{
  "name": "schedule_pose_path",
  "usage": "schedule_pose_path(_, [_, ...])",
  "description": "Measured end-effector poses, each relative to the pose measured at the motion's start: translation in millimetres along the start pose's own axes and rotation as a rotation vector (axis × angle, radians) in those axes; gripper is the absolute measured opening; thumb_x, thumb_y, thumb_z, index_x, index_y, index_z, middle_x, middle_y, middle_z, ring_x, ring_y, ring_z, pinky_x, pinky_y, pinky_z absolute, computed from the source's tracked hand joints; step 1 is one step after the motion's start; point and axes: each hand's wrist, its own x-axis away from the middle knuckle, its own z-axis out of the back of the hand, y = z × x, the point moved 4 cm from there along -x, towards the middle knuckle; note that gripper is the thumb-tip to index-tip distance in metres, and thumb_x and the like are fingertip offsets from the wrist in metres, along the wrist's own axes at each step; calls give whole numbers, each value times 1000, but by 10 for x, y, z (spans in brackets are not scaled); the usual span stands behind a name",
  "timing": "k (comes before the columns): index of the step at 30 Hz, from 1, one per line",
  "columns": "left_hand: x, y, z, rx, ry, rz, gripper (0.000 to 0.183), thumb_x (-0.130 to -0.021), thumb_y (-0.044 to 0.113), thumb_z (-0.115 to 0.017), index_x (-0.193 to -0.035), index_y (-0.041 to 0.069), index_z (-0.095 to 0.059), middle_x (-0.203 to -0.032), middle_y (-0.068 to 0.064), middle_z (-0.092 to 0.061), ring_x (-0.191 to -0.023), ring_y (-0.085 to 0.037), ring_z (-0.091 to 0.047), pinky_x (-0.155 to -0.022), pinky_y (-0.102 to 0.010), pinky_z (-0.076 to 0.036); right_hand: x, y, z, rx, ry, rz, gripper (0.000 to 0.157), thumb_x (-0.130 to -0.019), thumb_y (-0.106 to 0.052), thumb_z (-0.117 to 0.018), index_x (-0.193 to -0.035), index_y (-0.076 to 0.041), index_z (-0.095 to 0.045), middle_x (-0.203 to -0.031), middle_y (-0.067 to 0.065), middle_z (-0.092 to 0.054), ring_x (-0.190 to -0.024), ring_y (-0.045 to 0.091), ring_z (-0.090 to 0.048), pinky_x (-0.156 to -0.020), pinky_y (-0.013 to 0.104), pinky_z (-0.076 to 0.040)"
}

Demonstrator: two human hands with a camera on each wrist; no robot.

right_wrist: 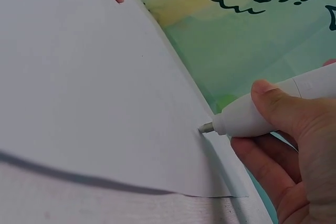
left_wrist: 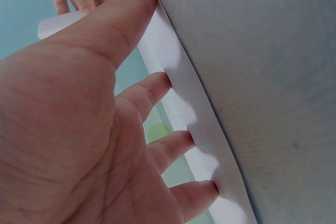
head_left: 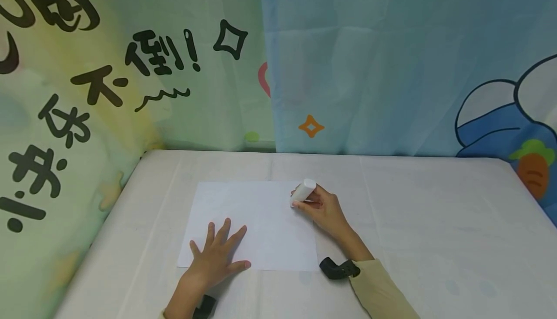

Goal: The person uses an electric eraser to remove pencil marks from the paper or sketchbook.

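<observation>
A blank white sheet of paper (head_left: pixel 270 234) lies flat on the table. My left hand (head_left: pixel 213 258) rests on its lower left part with the fingers spread; in the left wrist view the fingertips press near the paper's edge. Over the upper right part of the sheet, my right hand (head_left: pixel 328 212) holds a thick white pen-shaped tool (right_wrist: pixel 247 116) between thumb and fingers, tilted. In the right wrist view its narrow grey tip (right_wrist: pixel 207 128) points down at the paper, at or just above the surface; contact is hard to tell.
The table (head_left: pixel 435 227) has a white cloth over it. Printed curtains (head_left: pixel 391 67) with lettering and cartoon shapes hang behind and to the left. A black wrist camera (head_left: pixel 338 268) sits at the right wrist, and another dark one (head_left: pixel 204 306) at the left.
</observation>
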Motion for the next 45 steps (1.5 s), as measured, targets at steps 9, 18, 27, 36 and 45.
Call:
schedule_pose_path(9, [-7,-10,-6,-10,3,1,78,-86,50,-68,-150,18,-38,-159,-21,-20,-141,-57,-9,-92,-87,-9,-5,-13,9,-22,7,0,32,-77,12,-75,-105,10,-61,-100,28,-70,-93,-3,-65,-75,18,-55])
schedule_pose_path(18, [-9,-12,-11,-12,-1,-2,78,-85,50,-68,-150,17,-38,-159,-21,-21,-141,-58,-10,-92,-87,-9,-9,-26,41,9,18,-1,34,-77,11,-76,-107,10,-62,-99,26,-71,-90,1,-67,-73,16,-55])
schedule_pose_path(27, [-10,-14,-15,4,-5,1,78,-86,50,-68,-150,17,-38,-159,-21,-20,-141,-58,-8,-92,-87,-7,-8,-38,66,23,35,-13,34,-76,10,-77,-106,9,-63,-97,25,-71,-88,1,-68,-73,12,-53])
schedule_pose_path(36, [-34,-38,-45,-15,10,-1,77,-86,50,-69,-149,18,-39,-159,-22,-22,-141,-58,-11,-91,-87,-9,-6,-41,31,18,20,-32,32,-78,8,-76,-107,9,-63,-100,25,-71,-91,1,-67,-73,18,-56])
schedule_pose_path(45, [-25,-21,-27,-23,16,7,77,-85,49,-70,-148,18,-40,-159,-21,-23,-141,-58,-12,-91,-87,-10,-8,-31,9,52,-13,-48,32,-80,6,-76,-108,8,-62,-101,23,-72,-88,28,-73,-77,19,-55])
